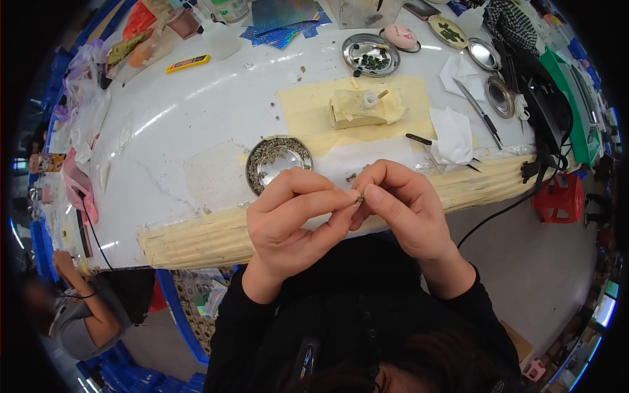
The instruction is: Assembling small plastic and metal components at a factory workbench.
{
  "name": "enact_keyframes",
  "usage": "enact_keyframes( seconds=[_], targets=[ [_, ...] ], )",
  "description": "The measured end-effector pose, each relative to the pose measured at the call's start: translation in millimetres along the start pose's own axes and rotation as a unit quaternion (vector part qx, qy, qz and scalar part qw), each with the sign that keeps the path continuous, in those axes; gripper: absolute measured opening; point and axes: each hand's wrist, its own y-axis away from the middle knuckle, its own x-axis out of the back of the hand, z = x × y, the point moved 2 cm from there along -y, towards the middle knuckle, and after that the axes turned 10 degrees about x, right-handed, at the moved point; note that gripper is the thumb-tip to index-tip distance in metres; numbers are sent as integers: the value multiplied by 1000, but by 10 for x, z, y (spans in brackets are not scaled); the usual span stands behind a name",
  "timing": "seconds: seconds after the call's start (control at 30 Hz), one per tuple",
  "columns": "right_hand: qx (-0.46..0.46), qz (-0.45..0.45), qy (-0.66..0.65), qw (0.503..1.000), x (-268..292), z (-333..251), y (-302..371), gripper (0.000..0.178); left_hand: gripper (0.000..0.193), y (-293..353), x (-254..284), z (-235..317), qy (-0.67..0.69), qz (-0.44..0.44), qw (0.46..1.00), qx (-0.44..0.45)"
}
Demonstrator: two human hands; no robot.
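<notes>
Where my view bends toward its left rim, I see a co-worker's grey sleeve [88, 335] and bare hand [63, 263] at the table's edge; beyond them clear bags [85, 114] crowd the left end of the table [164, 144], with a pink mesh item [78, 180] just beside them; further along lie a yellow pack [188, 63], a white bottle [219, 39] and shiny blue sheets [282, 36].

Nearer the middle I have a round metal dish [301, 152] with many small brownish bits [265, 156] in it; the left hand [295, 219] overlaps its near side in my view, and I cannot tell whether they touch; its fingers pinch a tiny piece [360, 198], which sits between both hands, raised over the table's near edge; a taped block [350, 118] stands behind, carrying a little white cup [371, 99]; farther back is a dish of dark green bits [372, 62].

The right hand [406, 209] meets the left at the piece, its fingers pinching there too; past it I find black tweezers [418, 139] beside crumpled tissue [452, 137], a slim tool [478, 110], a green bin [570, 98] and, on the floor, a red stool [560, 200].
</notes>
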Motion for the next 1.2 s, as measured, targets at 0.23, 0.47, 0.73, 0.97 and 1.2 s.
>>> enact_keyframes(
  seconds=[0.23,0.47,0.73,0.97,1.2],
  targets=[
    [-49,-8,-27,998,-18,-14,11,21,24,2,21,-34,50,-15,998,19],
    [-71,12,-44,996,-1,-3,14,19,24,12,9,-34,40,-18,999,30],
    [-64,20,-64,996,-10,-10,25,19,24,4,20,-30,58,-34,997,44],
    [55,55,97,992,-33,-36,42,12,26,-30,-39,24,-37,1,999,-11],
    [157,86,219,959,-62,-12,39,6,29,-12,-73,45,-82,27,994,-72]
  ],
)
